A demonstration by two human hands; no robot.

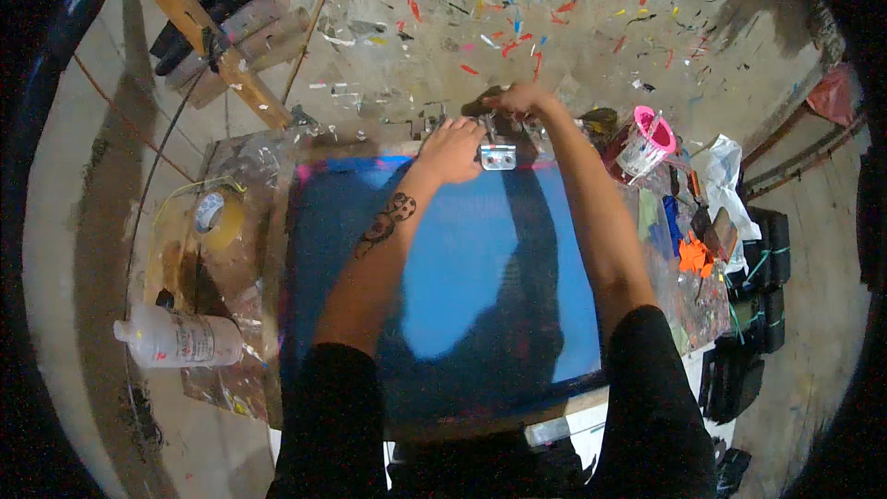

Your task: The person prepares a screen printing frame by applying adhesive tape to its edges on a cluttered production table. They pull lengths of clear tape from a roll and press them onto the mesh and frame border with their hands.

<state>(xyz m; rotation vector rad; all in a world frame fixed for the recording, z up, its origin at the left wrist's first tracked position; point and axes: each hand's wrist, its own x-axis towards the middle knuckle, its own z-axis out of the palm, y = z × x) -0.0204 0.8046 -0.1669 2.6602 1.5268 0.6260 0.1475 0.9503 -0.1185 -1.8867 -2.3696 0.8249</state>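
While left hand (453, 150) lies palm-down, right hand (517, 100) bends inward beyond bracket (499, 158); grips unclear.

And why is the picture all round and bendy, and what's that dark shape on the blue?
Head view: a wide fisheye lens, so black corners and bent edges; head view again: a dark, arm-shaped shadow crosses the blue panel, beside a brighter patch.
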